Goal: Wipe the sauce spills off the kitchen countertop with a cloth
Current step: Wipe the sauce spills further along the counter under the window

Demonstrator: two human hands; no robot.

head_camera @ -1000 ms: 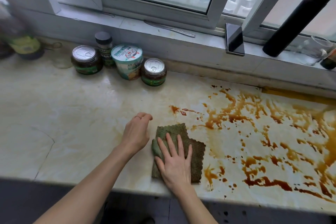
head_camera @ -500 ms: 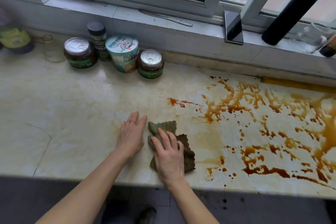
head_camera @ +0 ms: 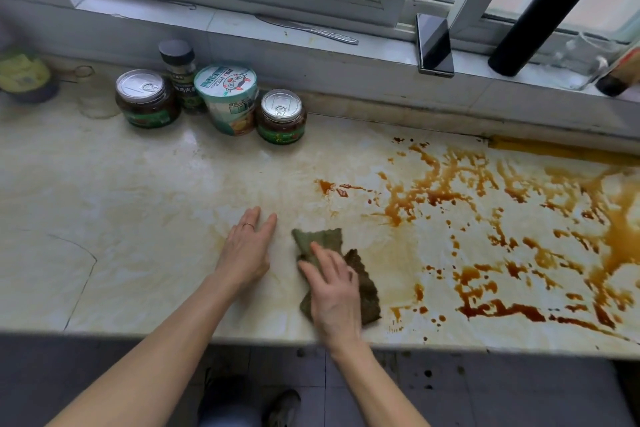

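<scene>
Now the right hand (head_camera: 334,291) presses the green cloth (head_camera: 320,241) flat-fingered against the countertop (head_camera: 138,201) near its front edge, nothing curled round it. The left hand (head_camera: 247,250) rests at the cloth's 9 o'clock, fingers straight, holding nothing. The sauce spills (head_camera: 502,310) lie untouched from 1 to 3 o'clock. It would be best to spread the cloth first, then sweep towards 3 o'clock with even pressure, gathering sauce rather than smearing it. Compared with a second ago, the cloth is bunched instead of flat, and the left fingers have uncurled.
</scene>
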